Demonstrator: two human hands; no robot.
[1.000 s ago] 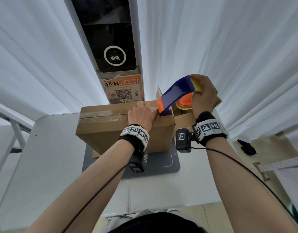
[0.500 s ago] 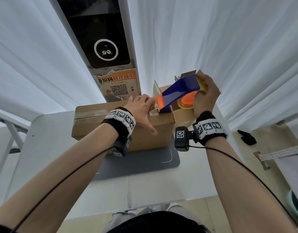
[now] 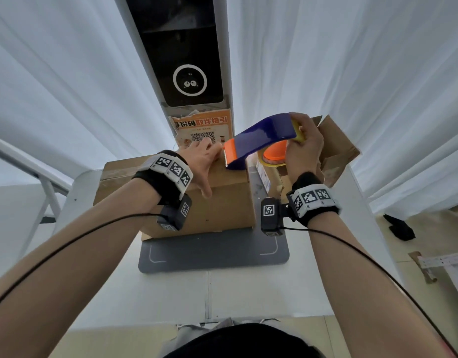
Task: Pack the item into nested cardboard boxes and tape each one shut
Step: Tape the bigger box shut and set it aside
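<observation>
Two cardboard boxes occupy the table (image 3: 248, 293) beyond the person's forearms: the larger, closed cardboard box (image 3: 217, 202) lies directly beneath the left hand (image 3: 201, 161), resting on a grey mat (image 3: 212, 254), while an open box (image 3: 333, 148) with raised flaps stands just behind the right hand (image 3: 304, 148). Compared with a second ago, the left hand has shifted from lying flat and knuckles-up on the lid to a splayed reach across the far top edge, fingers straight and pressing the surface, thumb pointing down the near face; it grips nothing. The right hand, fingers curled round the rear of the tape dispenser (image 3: 261, 138), holds it tilted, and has lifted its orange toothed nose slightly so that it now sits at the box's top right corner, just beside the left fingertips. Tape already runs along the lid seam to the left of the left wrist. This suggests the strip on the larger box is at its end, with cutting and smoothing as the step in hand. The packed item is not visible; presumably it is inside the closed box.
</observation>
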